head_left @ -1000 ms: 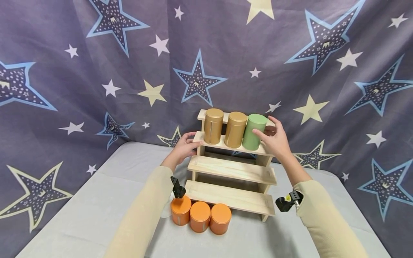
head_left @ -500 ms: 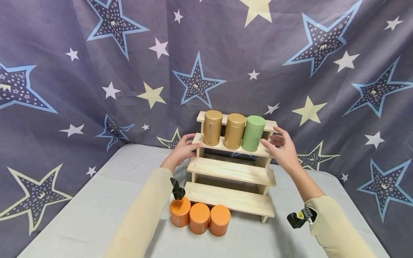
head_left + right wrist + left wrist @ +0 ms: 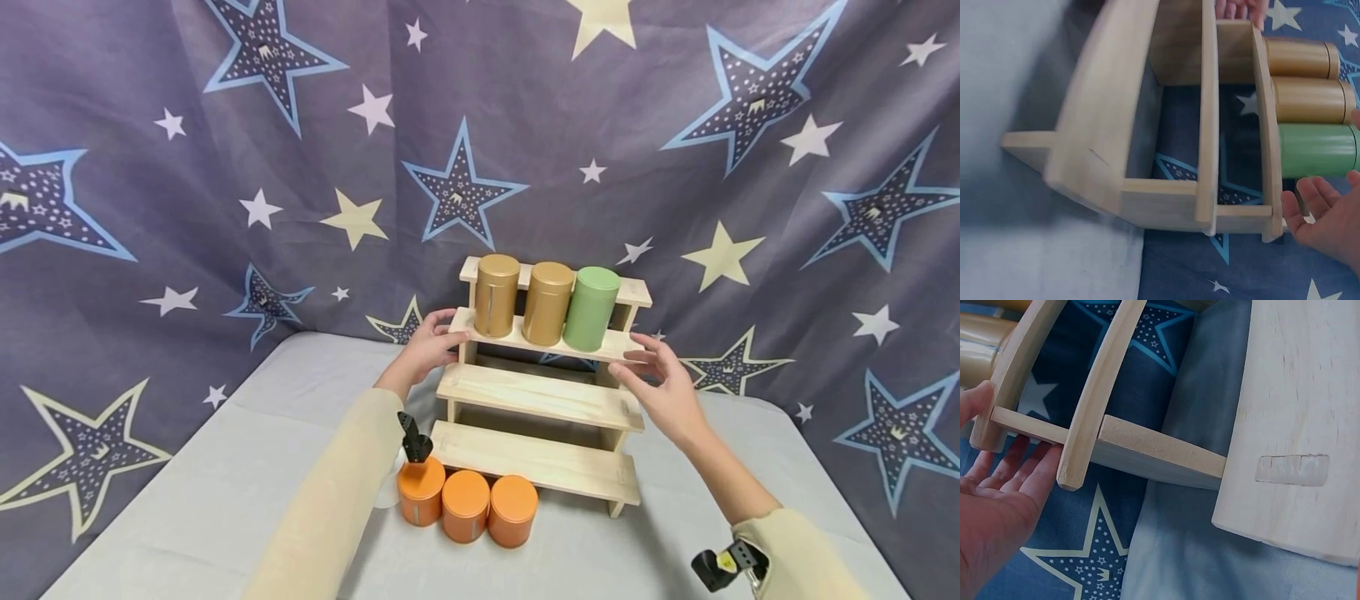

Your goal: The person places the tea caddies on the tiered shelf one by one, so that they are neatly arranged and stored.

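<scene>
A tiered wooden shelf stand (image 3: 540,393) rises against the backdrop. On its second tier from the top, two gold tins (image 3: 497,298) and one green tin (image 3: 591,312) stand upright side by side. My left hand (image 3: 424,350) grips the left end of that tier; the left wrist view shows the thumb at the board's edge (image 3: 1007,394) and the fingers beneath. At the tier's right end is my right hand (image 3: 666,393), fingers loosely bent and spread from the thumb, holding nothing. In the right wrist view its fingertips are close to the board end, below the green tin (image 3: 1316,150).
Three orange tins (image 3: 465,508) stand in a row on the pale cloth (image 3: 247,442) before the stand's left half. A whitish round thing (image 3: 387,492) shows partly behind the left sleeve. Star-patterned fabric (image 3: 300,167) hangs behind and along both sides.
My right hand has come away from the green tin and moved down and right to the tier's right end. The left hand stays at the left end; the tins stand unmoved.
</scene>
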Available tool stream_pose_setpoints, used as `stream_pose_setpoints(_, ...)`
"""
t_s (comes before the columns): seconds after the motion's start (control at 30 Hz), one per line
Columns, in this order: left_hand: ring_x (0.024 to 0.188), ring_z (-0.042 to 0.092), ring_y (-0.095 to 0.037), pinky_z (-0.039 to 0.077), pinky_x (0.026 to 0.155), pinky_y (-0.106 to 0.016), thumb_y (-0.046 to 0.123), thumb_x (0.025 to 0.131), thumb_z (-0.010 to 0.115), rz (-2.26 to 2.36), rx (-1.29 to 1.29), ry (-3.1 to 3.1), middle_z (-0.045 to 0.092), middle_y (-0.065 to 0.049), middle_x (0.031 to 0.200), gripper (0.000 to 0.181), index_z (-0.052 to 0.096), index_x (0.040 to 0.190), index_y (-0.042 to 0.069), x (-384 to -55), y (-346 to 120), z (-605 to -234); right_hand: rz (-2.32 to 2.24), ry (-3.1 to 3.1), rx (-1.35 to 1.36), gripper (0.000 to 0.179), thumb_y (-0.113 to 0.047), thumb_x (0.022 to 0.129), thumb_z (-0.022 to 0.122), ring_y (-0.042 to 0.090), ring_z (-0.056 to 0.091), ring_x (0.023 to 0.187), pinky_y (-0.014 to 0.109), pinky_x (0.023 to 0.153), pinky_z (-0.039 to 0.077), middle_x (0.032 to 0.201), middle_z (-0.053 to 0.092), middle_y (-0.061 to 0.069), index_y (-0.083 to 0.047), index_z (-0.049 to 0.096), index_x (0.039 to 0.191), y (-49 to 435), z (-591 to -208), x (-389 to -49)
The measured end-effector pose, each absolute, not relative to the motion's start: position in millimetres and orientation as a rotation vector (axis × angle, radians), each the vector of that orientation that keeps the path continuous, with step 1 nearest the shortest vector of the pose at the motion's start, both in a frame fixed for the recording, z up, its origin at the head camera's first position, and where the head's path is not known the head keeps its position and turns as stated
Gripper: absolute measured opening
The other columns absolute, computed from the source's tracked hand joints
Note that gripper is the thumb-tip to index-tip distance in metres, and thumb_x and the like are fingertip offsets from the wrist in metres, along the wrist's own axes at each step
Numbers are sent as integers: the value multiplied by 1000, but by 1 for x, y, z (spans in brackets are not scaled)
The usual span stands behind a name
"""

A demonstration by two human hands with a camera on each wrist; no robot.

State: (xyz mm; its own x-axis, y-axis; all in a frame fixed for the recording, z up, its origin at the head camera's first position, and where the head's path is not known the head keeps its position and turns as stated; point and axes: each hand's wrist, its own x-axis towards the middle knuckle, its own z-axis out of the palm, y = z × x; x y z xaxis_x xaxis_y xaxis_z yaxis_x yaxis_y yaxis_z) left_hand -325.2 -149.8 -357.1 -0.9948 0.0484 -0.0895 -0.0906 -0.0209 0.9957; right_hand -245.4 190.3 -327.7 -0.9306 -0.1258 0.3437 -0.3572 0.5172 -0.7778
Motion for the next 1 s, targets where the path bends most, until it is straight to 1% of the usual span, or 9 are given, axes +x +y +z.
stream_pose_setpoints(0.1, 128, 44, -38, 41, 102, -52, 10, 90, 60, 2178, -42, 2127, 37, -22, 142, 67, 22, 145, 13, -324, -149, -356, 1385, -2506, 446, 58, -28, 89, 64, 2, 56, 97, 18, 80, 47, 120, 59, 15, -10, 40, 139, 189, -335, -237)
stream_pose_setpoints(0.13, 128, 44, -38, 41, 102, -52, 10, 90, 60, 2181, -41, 2127, 38, -22, 142, 67, 22, 145, 13, -325, -149, -356, 1395, -2507, 456, 57, -27, 89, 64, 1, 56, 96, 17, 79, 47, 119, 60, 14, -10, 41, 138, 189, -337, -234)
stream_pose_setpoints(0.2, 128, 44, -38, 41, 102, -52, 10, 90, 60, 2187, -41, 2129, 39, -22, 141, 66, 23, 145, 13, -325, -149, -357, 1409, -2506, 479, 54, -25, 89, 64, 4, 58, 98, 17, 78, 47, 118, 60, 12, -11, 43, 137, 186, -341, -228)
stream_pose_setpoints(0.37, 126, 46, -37, 42, 100, -52, 11, 89, 61, 2185, -46, 2154, 41, -21, 139, 66, 25, 144, 13, -328, -149, -360, 1430, -2537, 515, 51, -25, 89, 65, 23, 59, 106, 22, 79, 49, 119, 60, 13, -15, 46, 134, 178, -351, -212)
stream_pose_setpoints(0.43, 125, 47, -36, 43, 100, -52, 11, 89, 61, 2184, -48, 2159, 42, -21, 139, 65, 25, 143, 13, -328, -150, -360, 1445, -2541, 530, 51, -24, 88, 67, 23, 60, 104, 24, 80, 51, 118, 61, 14, -13, 47, 133, 176, -356, -206)
stream_pose_setpoints(0.6, 126, 46, -37, 42, 101, -52, 10, 89, 61, 2192, -50, 2147, 41, -22, 139, 66, 25, 143, 13, -327, -149, -360, 1495, -2553, 569, 51, -21, 85, 69, 10, 62, 94, 24, 78, 52, 109, 64, 12, -8, 50, 130, 168, -371, -195)
stream_pose_setpoints(0.67, 127, 45, -37, 41, 101, -52, 10, 89, 61, 2196, -49, 2141, 40, -22, 140, 66, 24, 144, 12, -327, -150, -359, 1510, -2573, 577, 49, -21, 84, 70, 6, 61, 91, 23, 75, 52, 107, 64, 12, -9, 51, 128, 165, -379, -189)
stream_pose_setpoints(0.83, 129, 43, -38, 40, 102, -52, 10, 89, 61, 2205, -44, 2125, 39, -22, 140, 66, 24, 144, 12, -326, -150, -358, 1591, -2609, 616, 46, -19, 83, 71, 10, 61, 89, 23, 72, 51, 105, 63, 14, -10, 53, 125, 155, -397, -175)
stream_pose_setpoints(1.0, 129, 43, -37, 40, 103, -52, 10, 89, 61, 2206, -47, 2118, 39, -22, 140, 66, 24, 144, 12, -326, -149, -358, 1673, -2649, 710, 51, -20, 82, 72, 17, 62, 91, 24, 73, 52, 107, 61, 16, -6, 51, 127, 147, -416, -162)
